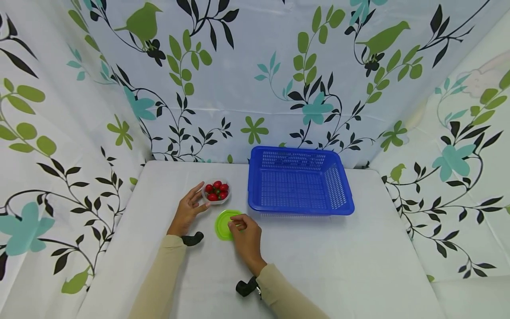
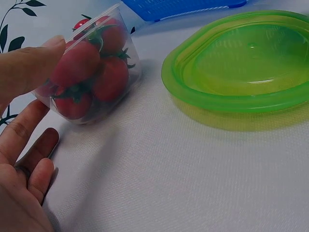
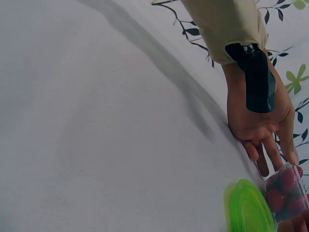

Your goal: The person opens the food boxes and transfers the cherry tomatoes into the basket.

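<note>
A small clear plastic container (image 1: pixel 216 199) of red cherry tomatoes (image 2: pixel 111 77) with green stems stands on the white table. My left hand (image 1: pixel 187 210) holds it from the left, thumb near the rim and a finger against its lower side. Just in front lies a green plastic lid (image 2: pixel 246 63), flat on the cloth. Over the lid's right part is my right hand (image 1: pixel 247 239), fingers loosely bent, with nothing visible between them. The right wrist view catches only a bit of its fingers (image 3: pixel 294 224) at the bottom corner, beside the container.
A blue plastic basket (image 1: pixel 299 212) with perforated walls stands on the table (image 1: pixel 342 266), right of the container. Patterned curtains (image 1: pixel 239 88) with leaves and birds hang behind the table and along both sides.
</note>
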Motion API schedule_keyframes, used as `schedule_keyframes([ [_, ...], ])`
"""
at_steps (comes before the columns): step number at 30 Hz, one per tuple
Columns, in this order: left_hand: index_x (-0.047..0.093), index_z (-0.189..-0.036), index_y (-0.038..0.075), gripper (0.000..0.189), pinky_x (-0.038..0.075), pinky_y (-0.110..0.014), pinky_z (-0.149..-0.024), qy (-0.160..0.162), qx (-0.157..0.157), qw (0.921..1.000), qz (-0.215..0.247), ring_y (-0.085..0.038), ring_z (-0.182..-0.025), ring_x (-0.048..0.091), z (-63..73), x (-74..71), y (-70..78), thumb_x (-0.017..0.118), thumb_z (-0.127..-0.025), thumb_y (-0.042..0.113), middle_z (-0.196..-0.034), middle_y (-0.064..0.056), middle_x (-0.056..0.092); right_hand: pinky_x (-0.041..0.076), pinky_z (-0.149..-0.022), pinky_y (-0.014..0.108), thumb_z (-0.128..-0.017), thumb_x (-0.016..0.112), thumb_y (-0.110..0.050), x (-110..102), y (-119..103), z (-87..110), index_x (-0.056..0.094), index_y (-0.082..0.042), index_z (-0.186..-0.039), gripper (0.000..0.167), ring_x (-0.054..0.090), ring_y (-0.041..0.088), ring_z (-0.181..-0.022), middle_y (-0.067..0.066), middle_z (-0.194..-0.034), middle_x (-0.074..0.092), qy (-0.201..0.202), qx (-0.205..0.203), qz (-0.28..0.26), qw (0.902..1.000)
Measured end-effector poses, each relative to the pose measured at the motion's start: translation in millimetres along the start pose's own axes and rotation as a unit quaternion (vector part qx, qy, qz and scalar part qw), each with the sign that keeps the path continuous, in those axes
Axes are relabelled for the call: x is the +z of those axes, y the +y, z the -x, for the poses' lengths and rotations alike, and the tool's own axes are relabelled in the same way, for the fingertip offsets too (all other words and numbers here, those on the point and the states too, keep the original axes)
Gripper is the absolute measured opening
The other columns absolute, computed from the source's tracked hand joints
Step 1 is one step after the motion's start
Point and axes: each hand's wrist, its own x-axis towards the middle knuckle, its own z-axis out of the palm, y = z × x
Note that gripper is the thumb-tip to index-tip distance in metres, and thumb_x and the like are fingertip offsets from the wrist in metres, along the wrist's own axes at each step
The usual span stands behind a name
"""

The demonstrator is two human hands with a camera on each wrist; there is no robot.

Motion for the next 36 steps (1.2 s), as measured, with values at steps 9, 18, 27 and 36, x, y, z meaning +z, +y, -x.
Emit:
schedule_keyframes([
  [9, 0.037, -0.167, 0.020, 0.083, 0.022, -0.059, -0.133, -0.003, 0.017, 0.9998, 0.011, -0.028, -0.163, 0.030, 3.0, 1.2, 1.8, 0.077, -0.096, 0.004, -0.171, -0.008, 0.040, 0.058, -0.075, 0.022, -0.094, 0.080, -0.014, 15, -17, -16.8, 0.080, -0.015, -0.110, 0.017, 0.068, 0.011, -0.084, -0.005, -0.099, 0.077, -0.010, -0.018, 0.006, 0.9998],
  [18, 0.037, -0.167, 0.021, 0.083, 0.022, -0.059, -0.132, 0.000, 0.014, 0.9999, 0.002, -0.029, -0.162, 0.031, 3.2, 2.4, 2.6, 0.078, -0.096, 0.010, -0.171, -0.008, 0.041, 0.058, -0.078, 0.021, -0.095, 0.081, -0.015, 27, -30, -34.6, 0.079, -0.012, -0.114, 0.019, 0.067, 0.012, -0.087, -0.003, -0.104, 0.077, -0.018, -0.028, 0.020, 0.9992],
  [27, 0.037, -0.167, 0.019, 0.083, 0.023, -0.060, -0.131, -0.001, 0.021, 0.9998, 0.001, -0.029, -0.163, 0.030, 3.8, 2.3, 4.0, 0.079, -0.096, 0.012, -0.171, -0.007, 0.041, 0.054, -0.079, 0.021, -0.099, 0.077, -0.018, 37, -35, -51.1, 0.079, -0.022, -0.117, 0.019, 0.067, 0.016, -0.096, -0.008, -0.109, 0.074, -0.029, -0.021, 0.057, 0.9977],
  [36, 0.037, -0.167, 0.019, 0.083, 0.024, -0.060, -0.131, 0.002, 0.019, 0.9998, 0.003, -0.028, -0.163, 0.031, 5.3, 3.2, 4.6, 0.080, -0.096, 0.013, -0.171, -0.007, 0.041, 0.052, -0.079, 0.023, -0.098, 0.078, -0.024, 46, -36, -66.9, 0.079, -0.022, -0.118, 0.020, 0.066, 0.017, -0.095, -0.008, -0.104, 0.073, -0.012, -0.040, 0.089, 0.9951],
])
